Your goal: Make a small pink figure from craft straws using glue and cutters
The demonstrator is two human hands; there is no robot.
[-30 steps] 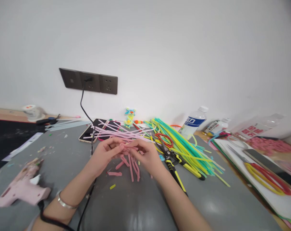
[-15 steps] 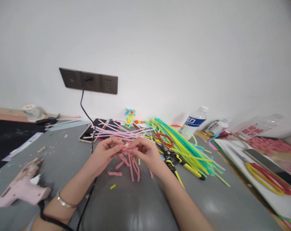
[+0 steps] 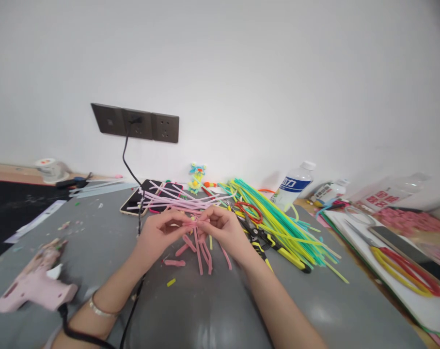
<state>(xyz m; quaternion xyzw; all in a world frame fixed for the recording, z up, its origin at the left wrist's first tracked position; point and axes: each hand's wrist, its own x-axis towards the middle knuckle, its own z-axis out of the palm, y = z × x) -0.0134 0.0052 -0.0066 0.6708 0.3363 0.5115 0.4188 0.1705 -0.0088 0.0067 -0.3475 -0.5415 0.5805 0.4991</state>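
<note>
We pinch one short pink stick (image 3: 195, 224) between the fingertips of our left hand (image 3: 158, 236) and right hand (image 3: 223, 231), both closed on it, just above the grey table (image 3: 212, 310). More cut pink pieces (image 3: 201, 249) lie below. It seems light and soft, easy to bend, so holding near its ends is best.

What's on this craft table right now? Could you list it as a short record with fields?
Left hand: pinches a short pink piece
Right hand: pinches the same piece from the other side
Under the hands: cut pink pieces on the grey table
Right of hands: yellow-handled cutters, green and yellow stems
Far left: pink glue gun
Back: phone, water bottle, wall sockets
</note>
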